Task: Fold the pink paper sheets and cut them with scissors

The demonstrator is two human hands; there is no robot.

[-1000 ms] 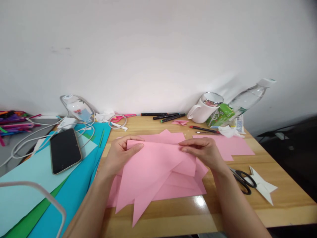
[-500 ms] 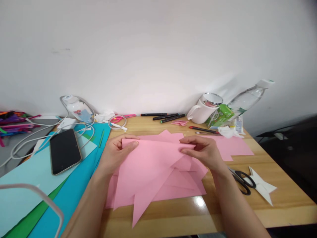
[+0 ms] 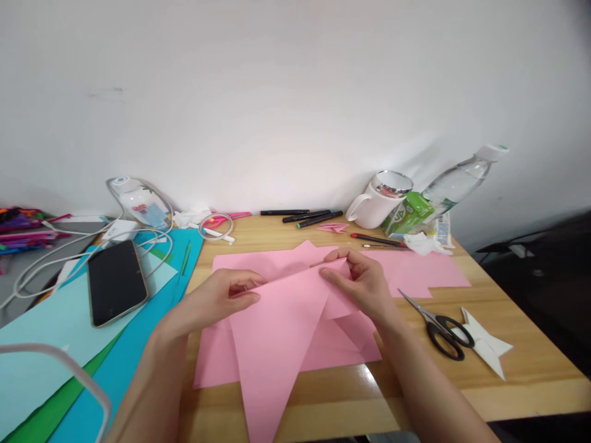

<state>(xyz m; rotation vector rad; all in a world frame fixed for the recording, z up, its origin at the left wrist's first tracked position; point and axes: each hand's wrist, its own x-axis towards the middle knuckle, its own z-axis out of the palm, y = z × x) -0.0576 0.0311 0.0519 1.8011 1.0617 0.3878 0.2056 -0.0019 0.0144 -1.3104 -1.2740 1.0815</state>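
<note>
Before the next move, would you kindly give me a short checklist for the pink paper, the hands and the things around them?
1. Right hand grips the pink paper: ok, thumb and fingers pinch its top edge.
2. Left hand grips firmly: cannot tell; thumb and fingertips are at the edge, but the pressure does not show.
3. Paper's lower tip in view: not ok, it runs out at the bottom of the picture.
4. Scissors away from the hands: ok, lying apart from the right hand.
5. Phone away from the paper: ok, off to the left.
</note>
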